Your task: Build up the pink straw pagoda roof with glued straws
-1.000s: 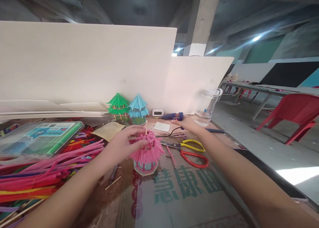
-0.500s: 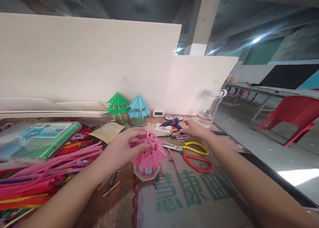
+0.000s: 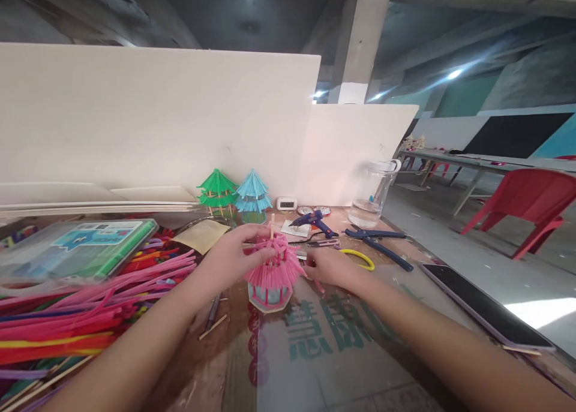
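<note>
My left hand [image 3: 236, 253] is closed around the upper part of a small pink pagoda model [image 3: 275, 271]. Its tiered roofs are made of pipe cleaners, and a thin wooden stick rises from the top. Just right of the model, my right hand [image 3: 332, 268] is low over the table with its fingers curled in. A short pink pipe cleaner [image 3: 319, 286] lies by these fingertips; whatever is between them is hidden. Scissors lie beneath that hand, with the yellow handle loop [image 3: 360, 258] showing and the red loop covered.
Behind stand a green pagoda [image 3: 216, 190], a blue pagoda [image 3: 252, 191], a small clock [image 3: 287, 204] and a water jug [image 3: 371, 196]. A glue gun [image 3: 315, 221], pliers [image 3: 380, 241] and a phone [image 3: 486, 304] lie to the right. Pipe cleaners [image 3: 90, 310] and a plastic case [image 3: 85, 250] fill the left.
My right hand has moved from beside the glue gun down and toward me, onto the scissors near the pink pipe cleaner. My left hand keeps its hold on the pagoda. The view has shifted slightly.
</note>
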